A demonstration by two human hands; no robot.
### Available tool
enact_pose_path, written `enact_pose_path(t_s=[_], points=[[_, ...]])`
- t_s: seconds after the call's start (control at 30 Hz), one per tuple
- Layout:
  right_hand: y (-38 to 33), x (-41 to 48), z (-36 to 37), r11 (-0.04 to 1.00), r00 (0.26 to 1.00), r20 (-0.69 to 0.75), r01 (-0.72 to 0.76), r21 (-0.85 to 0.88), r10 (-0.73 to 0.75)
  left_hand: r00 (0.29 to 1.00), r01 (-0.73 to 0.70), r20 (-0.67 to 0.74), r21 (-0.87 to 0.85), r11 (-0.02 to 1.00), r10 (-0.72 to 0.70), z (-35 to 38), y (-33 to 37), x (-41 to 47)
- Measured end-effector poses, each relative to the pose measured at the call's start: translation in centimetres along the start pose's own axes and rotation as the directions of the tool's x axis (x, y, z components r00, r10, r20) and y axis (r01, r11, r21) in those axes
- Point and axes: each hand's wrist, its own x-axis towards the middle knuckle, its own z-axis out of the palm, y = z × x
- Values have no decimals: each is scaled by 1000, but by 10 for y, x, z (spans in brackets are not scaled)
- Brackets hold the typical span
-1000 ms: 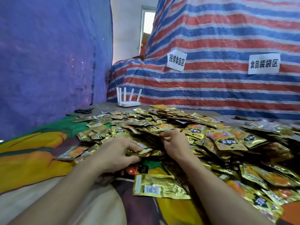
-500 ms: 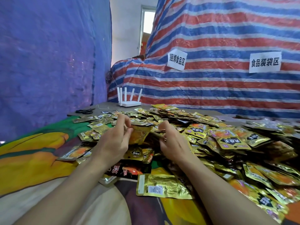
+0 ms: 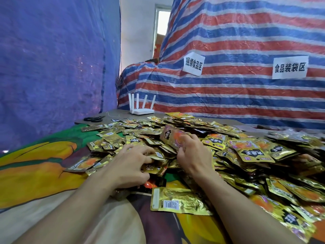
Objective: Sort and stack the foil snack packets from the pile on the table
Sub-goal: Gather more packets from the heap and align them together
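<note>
Left grip (image 3: 130, 166), fingers curled, pinches a flat packet (image 3: 157, 155) lying near. Right grip (image 3: 193, 152) holds a raised packet (image 3: 169, 137) tilted, fingers curled round its right edge. The pile (image 3: 249, 152) covers the surface (image 3: 112, 114) from centre to right. Packets judged light, thin, crinkly, slick: pinch an edge seam, not the face.

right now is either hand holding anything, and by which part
Right hand pinches a raised packet by its right edge. Left hand curls on the pile; whether it grips cannot be told.
</note>
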Motion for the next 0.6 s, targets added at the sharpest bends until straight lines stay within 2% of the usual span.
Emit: enact_pose_path(t_s=[0.1,0.2,0.27,0.33,0.4,0.47,0.53,0.6], points=[[4,-1,-1,991,997,30,-70,110,67,997,-24,-74,-50,998,21,-5,-2,0],[6,1,-3,962,991,-4,-129,242,135,956,-86,-292,-143,986,41,-9,1,-1],[7,4,-5,931,984,-62,-135,340,165,889,-156,-456,-227,961,37,-11,6,-1],[6,5,-10,872,978,-92,-122,474,187,792,-223,-610,-288,931,1,-13,11,0],[6,6,-19,777,966,-102,-127,616,239,706,-255,-700,-391,885,-106,-15,13,1],[4,8,-30,658,946,-95,-141,740,310,672,-293,-696,-566,771,-255,-15,15,1],[3,12,-42,527,922,-76,-149,837,381,644,-340,-642,-728,596,-416,-17,16,2],[4,13,-55,442,913,-62,-135,887,404,625,-349,-560,-824,446,-544,-17,15,4]])
